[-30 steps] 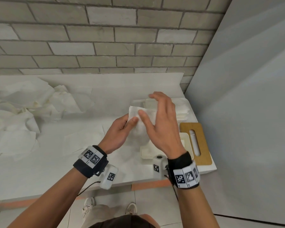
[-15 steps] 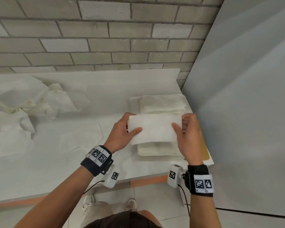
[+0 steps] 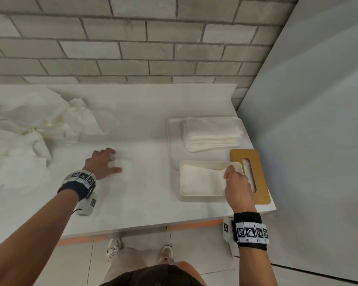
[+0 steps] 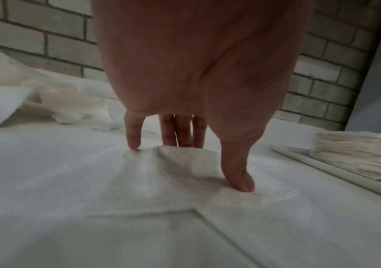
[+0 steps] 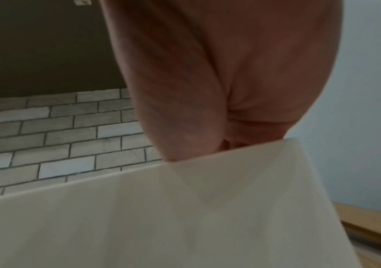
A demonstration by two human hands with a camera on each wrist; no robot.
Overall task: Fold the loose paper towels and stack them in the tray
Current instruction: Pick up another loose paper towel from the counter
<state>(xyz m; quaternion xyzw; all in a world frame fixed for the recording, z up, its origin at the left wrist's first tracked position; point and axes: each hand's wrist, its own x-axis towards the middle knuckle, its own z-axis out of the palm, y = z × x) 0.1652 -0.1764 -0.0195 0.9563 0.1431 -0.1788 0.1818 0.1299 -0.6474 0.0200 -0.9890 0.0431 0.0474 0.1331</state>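
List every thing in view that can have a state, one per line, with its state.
Left hand: fingertips and thumb pinching up a loose paper towel lying on the counter.
Right hand: fingers inside the tray, on the folded towel.
Folded towel: lying in the tray, its right end under the hand.
Tray: open, lid off.
Wooden lid: flat beside the tray.
Folded stack: piled behind the tray.
Loose heap: crumpled, unfolded.

Black wristbands [image 3: 249, 221] with white fiducial-marker strips [image 3: 252, 233] are worn; small white cameras [image 3: 86, 205] are strapped beneath. Pale trousers [image 3: 130, 263], white sneakers [image 3: 113, 247].
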